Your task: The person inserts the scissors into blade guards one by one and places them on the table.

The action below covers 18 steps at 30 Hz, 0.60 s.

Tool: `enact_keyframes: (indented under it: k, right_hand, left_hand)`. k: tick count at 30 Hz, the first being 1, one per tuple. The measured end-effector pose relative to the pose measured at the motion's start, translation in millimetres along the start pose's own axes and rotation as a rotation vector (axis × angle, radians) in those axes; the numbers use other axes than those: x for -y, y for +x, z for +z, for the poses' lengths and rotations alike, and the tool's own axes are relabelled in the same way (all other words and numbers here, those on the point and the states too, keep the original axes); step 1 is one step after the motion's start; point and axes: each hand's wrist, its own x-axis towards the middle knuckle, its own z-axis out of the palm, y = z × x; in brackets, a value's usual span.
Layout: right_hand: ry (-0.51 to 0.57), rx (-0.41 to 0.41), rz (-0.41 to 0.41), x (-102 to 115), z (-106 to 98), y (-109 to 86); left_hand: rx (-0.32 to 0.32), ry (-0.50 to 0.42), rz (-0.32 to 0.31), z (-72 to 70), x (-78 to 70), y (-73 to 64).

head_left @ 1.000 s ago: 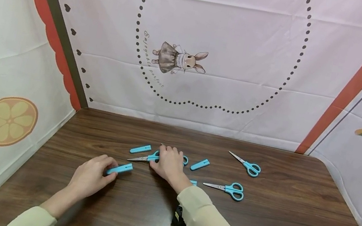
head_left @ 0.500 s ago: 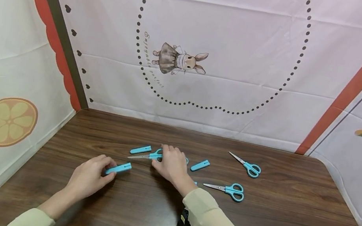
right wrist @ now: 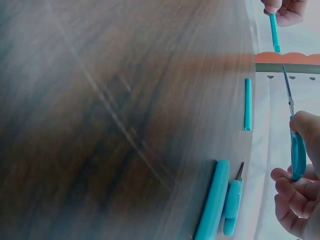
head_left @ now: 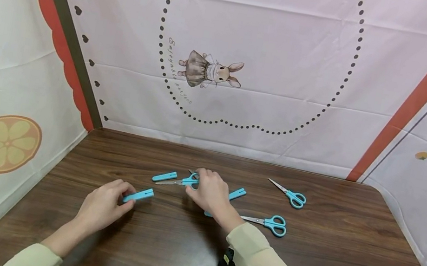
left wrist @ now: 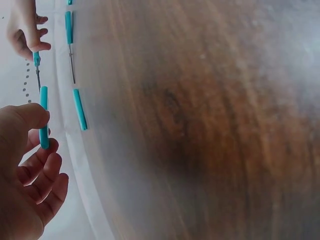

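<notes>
A light-blue scissors cover (head_left: 138, 195) is pinched between the thumb and fingers of my left hand (head_left: 103, 205). My right hand (head_left: 211, 194) holds a pair of blue-handled scissors (right wrist: 298, 155), its closed blades pointing left toward that cover. Blades and cover are apart in the head view. In the left wrist view the thumb presses the cover's side. Behind the held scissors, another pair (head_left: 191, 172) lies on the table, largely hidden by the right hand. A second cover (head_left: 164, 176) lies just beyond the blades.
Right of the right hand lies a cover (head_left: 237, 194); one more cover (head_left: 208, 214) is mostly hidden under the right wrist. Two pairs of scissors, a far one (head_left: 297, 200) and a nearer one (head_left: 275, 225), lie farther right. Printed cloth (head_left: 291, 71) walls the wooden table (head_left: 323, 264).
My right hand has shifted a little to the right with the scissors. My left hand, still pinching the cover, has moved slightly left.
</notes>
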Motion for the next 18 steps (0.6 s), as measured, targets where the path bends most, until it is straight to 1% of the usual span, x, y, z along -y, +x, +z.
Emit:
enact_keyframes:
  k: [7, 14, 18]
  right_hand:
    - [0.001, -0.043, -0.041, -7.2, -5.0, -5.0]
    - [-0.006, -0.062, -0.031, -16.0, -5.9, -10.9]
    - [-0.018, -0.081, -0.037, -19.4, -8.5, -13.4]
  left_hand:
    - [-0.014, 0.004, 0.000, -1.2, -0.5, 2.1]
    - [-0.004, 0.002, 0.003, 0.8, -1.6, 2.0]
    - [-0.010, -0.002, 0.003, 1.9, -2.9, 2.2]
